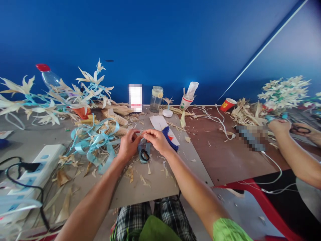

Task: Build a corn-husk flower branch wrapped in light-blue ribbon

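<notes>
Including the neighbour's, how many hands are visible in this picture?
4: the wearer's left hand and right hand, close together near the centre; at far right, one hand and another hand nearer the picture's edge.

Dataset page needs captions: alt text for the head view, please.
A person's left hand and right hand meet over a littered table; anything pinched is too small to make out. Blue ribbon lies left, a blue glue gun right; behind stand pale flowers and a glass jar.
</notes>
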The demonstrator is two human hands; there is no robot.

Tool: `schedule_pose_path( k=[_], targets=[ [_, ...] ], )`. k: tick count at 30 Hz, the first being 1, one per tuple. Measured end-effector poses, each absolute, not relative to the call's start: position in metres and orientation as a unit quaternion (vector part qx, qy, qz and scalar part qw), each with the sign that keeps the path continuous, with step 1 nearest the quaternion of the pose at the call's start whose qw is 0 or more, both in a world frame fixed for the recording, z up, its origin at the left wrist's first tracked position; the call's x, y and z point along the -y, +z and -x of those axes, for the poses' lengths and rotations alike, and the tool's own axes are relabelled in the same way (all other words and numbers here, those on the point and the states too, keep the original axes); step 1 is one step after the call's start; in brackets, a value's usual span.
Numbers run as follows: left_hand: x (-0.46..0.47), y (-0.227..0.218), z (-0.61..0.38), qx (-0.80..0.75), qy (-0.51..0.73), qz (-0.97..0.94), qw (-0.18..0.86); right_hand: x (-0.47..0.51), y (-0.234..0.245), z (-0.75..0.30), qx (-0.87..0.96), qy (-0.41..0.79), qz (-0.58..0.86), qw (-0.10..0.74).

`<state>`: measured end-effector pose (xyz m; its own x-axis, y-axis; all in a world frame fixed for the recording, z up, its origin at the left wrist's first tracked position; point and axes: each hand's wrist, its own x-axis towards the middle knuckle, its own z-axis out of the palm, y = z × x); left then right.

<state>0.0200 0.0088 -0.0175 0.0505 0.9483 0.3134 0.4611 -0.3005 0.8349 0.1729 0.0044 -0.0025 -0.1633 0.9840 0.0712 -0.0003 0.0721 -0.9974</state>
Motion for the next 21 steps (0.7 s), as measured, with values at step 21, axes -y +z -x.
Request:
schedule_pose_path(
  k=[21],
  targets=[
    [-0.023, -0.028, -0.012, -0.498, 0.535, -0.635, 0.248, -0.015, -0.004, -0.203, 0.551, 0.195, 0.544, 0.602]
  ],
)
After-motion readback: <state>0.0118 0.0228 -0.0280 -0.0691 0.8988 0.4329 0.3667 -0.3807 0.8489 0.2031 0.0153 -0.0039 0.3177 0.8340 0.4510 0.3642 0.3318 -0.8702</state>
